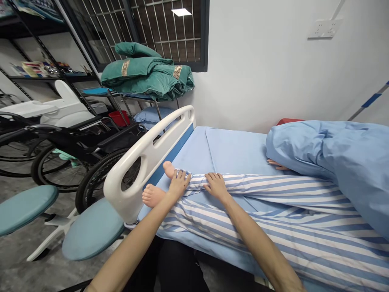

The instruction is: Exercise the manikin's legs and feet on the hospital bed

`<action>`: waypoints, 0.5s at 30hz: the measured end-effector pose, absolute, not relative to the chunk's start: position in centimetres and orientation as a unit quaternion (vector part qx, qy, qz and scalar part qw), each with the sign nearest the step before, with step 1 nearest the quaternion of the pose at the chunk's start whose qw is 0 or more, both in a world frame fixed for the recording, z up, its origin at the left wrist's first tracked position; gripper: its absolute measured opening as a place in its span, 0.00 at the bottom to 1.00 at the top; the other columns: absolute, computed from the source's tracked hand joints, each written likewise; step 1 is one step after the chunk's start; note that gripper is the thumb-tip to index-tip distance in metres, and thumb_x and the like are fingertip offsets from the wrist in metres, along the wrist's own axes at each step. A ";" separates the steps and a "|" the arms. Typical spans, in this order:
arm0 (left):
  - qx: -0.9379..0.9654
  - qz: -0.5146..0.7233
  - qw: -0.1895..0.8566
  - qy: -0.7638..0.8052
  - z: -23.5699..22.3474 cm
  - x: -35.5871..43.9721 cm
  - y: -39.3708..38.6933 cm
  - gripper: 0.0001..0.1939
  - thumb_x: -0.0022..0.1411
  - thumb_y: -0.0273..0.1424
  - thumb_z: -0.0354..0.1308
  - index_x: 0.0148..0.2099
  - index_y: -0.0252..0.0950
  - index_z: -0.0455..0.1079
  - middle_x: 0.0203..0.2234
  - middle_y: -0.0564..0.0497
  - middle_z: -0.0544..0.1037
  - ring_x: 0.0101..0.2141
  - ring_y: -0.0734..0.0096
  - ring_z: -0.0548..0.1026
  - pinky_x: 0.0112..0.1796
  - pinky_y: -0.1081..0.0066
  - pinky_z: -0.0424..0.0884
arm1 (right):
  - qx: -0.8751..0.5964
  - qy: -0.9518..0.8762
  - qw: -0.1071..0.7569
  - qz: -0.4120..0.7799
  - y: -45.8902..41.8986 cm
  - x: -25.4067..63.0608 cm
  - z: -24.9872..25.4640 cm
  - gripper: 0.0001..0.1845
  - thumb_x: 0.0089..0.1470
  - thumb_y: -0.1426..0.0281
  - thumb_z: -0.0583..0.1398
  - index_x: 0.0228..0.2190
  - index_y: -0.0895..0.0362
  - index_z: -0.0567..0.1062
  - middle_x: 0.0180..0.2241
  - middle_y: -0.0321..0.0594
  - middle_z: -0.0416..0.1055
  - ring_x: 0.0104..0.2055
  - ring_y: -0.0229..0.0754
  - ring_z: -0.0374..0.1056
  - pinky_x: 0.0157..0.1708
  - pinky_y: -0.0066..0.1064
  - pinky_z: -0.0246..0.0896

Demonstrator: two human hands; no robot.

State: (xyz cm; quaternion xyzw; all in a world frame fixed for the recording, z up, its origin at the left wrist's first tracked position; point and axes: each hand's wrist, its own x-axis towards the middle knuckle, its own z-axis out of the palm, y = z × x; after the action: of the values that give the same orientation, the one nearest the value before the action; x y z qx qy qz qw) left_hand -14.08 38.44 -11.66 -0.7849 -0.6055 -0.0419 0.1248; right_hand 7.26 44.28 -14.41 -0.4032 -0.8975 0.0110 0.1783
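Observation:
A figure in blue-and-white striped trousers (273, 211) lies on a hospital bed with a light blue sheet (231, 150). Two bare feet (153, 194) point toward the white footboard (146, 158). My left hand (178, 183) grips the trouser cuff at the far ankle, fingers curled on the cloth. My right hand (216, 185) is closed on the same striped leg a little farther up. A light blue quilt (331, 158) covers the upper body, with a hand of the figure (276, 164) showing under its edge.
A black wheelchair (75, 150) stands left of the bed beside two teal stools (91, 229). Folded green blankets (148, 75) lie on a rack under a barred window. Metal shelves (36, 69) hold small items at far left. A white wall backs the bed.

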 end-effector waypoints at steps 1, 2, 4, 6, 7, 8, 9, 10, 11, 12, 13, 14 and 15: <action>-0.785 -0.040 0.132 -0.604 -11.5 -14.1 38.5 0.21 0.59 0.23 0.50 0.56 0.34 0.63 0.50 0.37 0.70 0.52 0.54 0.65 0.54 0.49 0.56 | -0.403 -0.897 0.180 0.010 44.3 7.3 -14.4 0.23 0.57 0.62 0.56 0.53 0.57 0.66 0.52 0.49 0.66 0.55 0.49 0.58 0.56 0.42 0.43; -0.786 -0.038 0.139 -0.601 -11.3 -14.1 38.5 0.22 0.58 0.22 0.48 0.56 0.33 0.63 0.49 0.37 0.70 0.51 0.54 0.65 0.54 0.50 0.55 | -0.402 -0.897 0.181 0.009 44.3 7.2 -14.4 0.23 0.56 0.62 0.56 0.52 0.56 0.66 0.52 0.49 0.66 0.55 0.49 0.58 0.56 0.42 0.44; -0.793 -0.032 0.145 -0.591 -11.0 -14.1 38.7 0.22 0.57 0.22 0.47 0.54 0.34 0.64 0.47 0.38 0.71 0.50 0.55 0.66 0.53 0.51 0.55 | -0.401 -0.898 0.182 0.008 44.2 7.2 -14.4 0.23 0.56 0.64 0.57 0.52 0.56 0.66 0.52 0.48 0.66 0.55 0.49 0.58 0.56 0.42 0.44; -0.801 -0.027 0.139 -0.582 -11.0 -14.1 39.0 0.21 0.56 0.22 0.48 0.52 0.34 0.65 0.45 0.39 0.72 0.48 0.56 0.67 0.53 0.52 0.56 | -0.397 -0.900 0.181 0.009 44.2 7.2 -14.4 0.22 0.55 0.65 0.58 0.51 0.56 0.67 0.52 0.48 0.67 0.54 0.49 0.58 0.55 0.42 0.45; -0.803 -0.025 0.136 -0.579 -11.0 -14.1 39.1 0.20 0.56 0.22 0.48 0.52 0.34 0.66 0.44 0.40 0.72 0.47 0.56 0.68 0.52 0.53 0.56 | -0.395 -0.900 0.181 0.009 44.2 7.3 -14.3 0.22 0.54 0.65 0.58 0.51 0.56 0.67 0.52 0.47 0.67 0.54 0.49 0.58 0.55 0.42 0.45; -0.804 -0.025 0.133 -0.579 -11.1 -14.2 39.2 0.20 0.55 0.22 0.49 0.51 0.34 0.66 0.43 0.40 0.73 0.47 0.56 0.68 0.52 0.53 0.56 | -0.393 -0.902 0.181 0.010 44.2 7.3 -14.2 0.22 0.54 0.66 0.58 0.51 0.56 0.68 0.52 0.47 0.67 0.54 0.49 0.58 0.55 0.42 0.46; -0.803 -0.025 0.132 -0.580 -11.3 -14.3 39.2 0.20 0.55 0.22 0.49 0.50 0.34 0.67 0.42 0.40 0.73 0.46 0.56 0.68 0.52 0.53 0.57 | -0.390 -0.902 0.182 0.011 44.2 7.3 -14.2 0.21 0.54 0.66 0.58 0.50 0.56 0.68 0.52 0.47 0.67 0.54 0.49 0.58 0.54 0.42 0.47; -0.801 -0.024 0.133 -0.583 -11.4 -14.3 39.3 0.20 0.56 0.22 0.48 0.50 0.33 0.67 0.42 0.39 0.73 0.45 0.55 0.69 0.51 0.53 0.57 | -0.388 -0.903 0.183 0.013 44.2 7.4 -14.1 0.21 0.53 0.66 0.59 0.50 0.56 0.69 0.51 0.47 0.67 0.53 0.49 0.58 0.54 0.41 0.48; -0.799 -0.024 0.133 -0.586 -11.6 -14.4 39.3 0.20 0.56 0.21 0.47 0.50 0.32 0.67 0.41 0.38 0.73 0.45 0.55 0.69 0.50 0.53 0.58 | -0.386 -0.904 0.186 0.014 44.2 7.4 -14.1 0.21 0.53 0.66 0.59 0.49 0.55 0.69 0.51 0.47 0.67 0.53 0.49 0.59 0.53 0.41 0.48; -0.797 -0.021 0.135 -0.588 -11.7 -14.5 39.3 0.20 0.56 0.20 0.46 0.50 0.31 0.67 0.41 0.37 0.74 0.44 0.55 0.69 0.49 0.53 0.59 | -0.383 -0.904 0.190 0.016 44.2 7.5 -14.1 0.20 0.53 0.66 0.59 0.48 0.55 0.69 0.51 0.46 0.67 0.52 0.49 0.59 0.52 0.41 0.49; -0.797 -0.016 0.137 -0.588 -11.8 -14.6 39.3 0.20 0.57 0.20 0.45 0.51 0.30 0.67 0.41 0.37 0.73 0.44 0.54 0.69 0.48 0.53 0.59 | -0.381 -0.904 0.194 0.018 44.3 7.5 -14.1 0.19 0.53 0.67 0.59 0.48 0.55 0.70 0.50 0.46 0.68 0.52 0.49 0.59 0.52 0.40 0.50; -0.798 -0.010 0.140 -0.586 -11.9 -14.7 39.3 0.21 0.57 0.19 0.44 0.51 0.30 0.67 0.42 0.36 0.73 0.44 0.54 0.69 0.48 0.54 0.60 | -0.380 -0.903 0.199 0.021 44.3 7.5 -14.1 0.19 0.52 0.67 0.59 0.47 0.54 0.71 0.50 0.46 0.68 0.52 0.49 0.59 0.51 0.40 0.50; -0.801 -0.005 0.144 -0.582 -11.9 -14.8 39.3 0.21 0.58 0.19 0.43 0.52 0.30 0.66 0.43 0.36 0.73 0.44 0.55 0.69 0.48 0.54 0.60 | -0.379 -0.903 0.204 0.023 44.3 7.6 -14.1 0.18 0.52 0.67 0.60 0.46 0.54 0.71 0.49 0.45 0.68 0.51 0.49 0.59 0.51 0.40 0.50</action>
State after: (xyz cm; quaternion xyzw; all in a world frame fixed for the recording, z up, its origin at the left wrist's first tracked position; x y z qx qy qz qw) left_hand -14.81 39.25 -11.91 -0.8007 -0.5816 -0.0050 0.1438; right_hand 7.58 44.32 -14.08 -0.3785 -0.9026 0.0231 0.2036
